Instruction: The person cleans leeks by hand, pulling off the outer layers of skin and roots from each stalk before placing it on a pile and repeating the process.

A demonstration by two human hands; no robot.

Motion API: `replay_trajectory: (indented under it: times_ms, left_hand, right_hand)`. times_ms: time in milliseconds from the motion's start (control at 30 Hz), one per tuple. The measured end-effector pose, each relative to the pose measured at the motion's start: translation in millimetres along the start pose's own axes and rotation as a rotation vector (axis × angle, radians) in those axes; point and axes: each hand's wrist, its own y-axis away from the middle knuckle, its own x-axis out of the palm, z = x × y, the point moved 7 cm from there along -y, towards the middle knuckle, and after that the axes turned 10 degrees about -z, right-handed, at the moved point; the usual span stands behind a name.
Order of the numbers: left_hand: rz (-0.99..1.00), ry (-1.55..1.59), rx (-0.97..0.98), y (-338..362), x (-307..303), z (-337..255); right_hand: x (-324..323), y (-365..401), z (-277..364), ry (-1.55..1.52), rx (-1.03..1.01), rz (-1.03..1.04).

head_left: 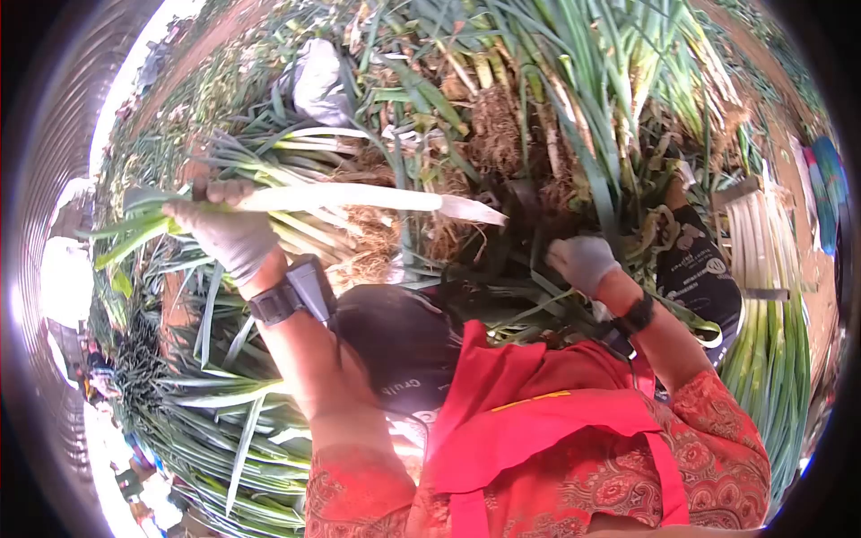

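In the head view, my gloved left hand (226,235) is closed around a large green onion (345,197). Its white stalk lies almost level and points right, with green leaves trailing out on the left of the hand. My right hand (581,263), also gloved, is curled closed near my right knee, apart from the stalk's root end. Whatever it may hold is too small or hidden to make out. Just beyond my left hand lie more green onions (300,235) with their brown roots towards the middle.
Unpeeled green onions (619,81) with earthy roots are heaped in front. At the right lies a stack of cleaned green onions (767,359); another leafy pile (224,439) is at lower left. A white bag (321,85) rests among leaves. A red apron (547,403) covers my lap.
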Motion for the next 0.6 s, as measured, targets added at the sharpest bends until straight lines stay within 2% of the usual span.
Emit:
replay_trajectory:
  times_ms: [33, 100, 167, 233, 300, 367, 400, 433, 500, 533, 600]
  left_hand:
    - [-0.048, -0.069, 0.068, -14.8, -21.5, -10.3]
    - [-0.244, -0.154, 0.089, -33.2, -65.7, -25.0]
    - [-0.376, -0.289, 0.086, -49.7, -106.4, -38.0]
    - [-0.475, -0.418, 0.242, -59.9, -128.6, -50.9]
    - [-0.343, -0.424, -0.032, -88.9, -162.8, -37.6]
    - [-0.240, -0.303, -0.112, -153.4, -232.5, -7.2]
    - [-0.318, -0.494, -0.048, -153.4, -235.5, 0.1]
    - [-0.540, -0.555, -0.088, -165.0, -267.0, 16.6]
    - [-0.566, -0.877, -0.200, -182.7, -320.6, 39.0]
    - [-0.539, -0.963, -0.114, -188.5, -342.9, 53.0]
    - [-0.423, -1.014, 0.097, -162.8, -317.4, 73.2]
  right_hand:
    - [13.8, 6.8, -11.5, -0.011, 0.021, 0.039]
    - [21.3, 22.0, -19.7, -0.083, 0.139, 0.182]
    - [41.1, 34.9, -29.7, -0.140, 0.162, 0.241]
    - [46.7, 35.3, -36.1, -0.147, 0.164, 0.268]
    - [45.0, 25.1, -30.1, -0.121, 0.124, 0.292]
    - [36.0, 4.9, -23.0, -0.100, 0.132, 0.298]
    - [31.6, -8.2, -20.6, -0.091, 0.123, 0.300]
    - [27.3, -22.5, -18.9, -0.080, 0.113, 0.303]
    - [7.8, -54.9, -16.2, -0.092, 0.102, 0.225]
    - [-2.5, -71.5, -15.0, -0.100, 0.096, 0.191]
    - [-24.9, -106.2, -11.5, -0.118, 0.107, 0.111]
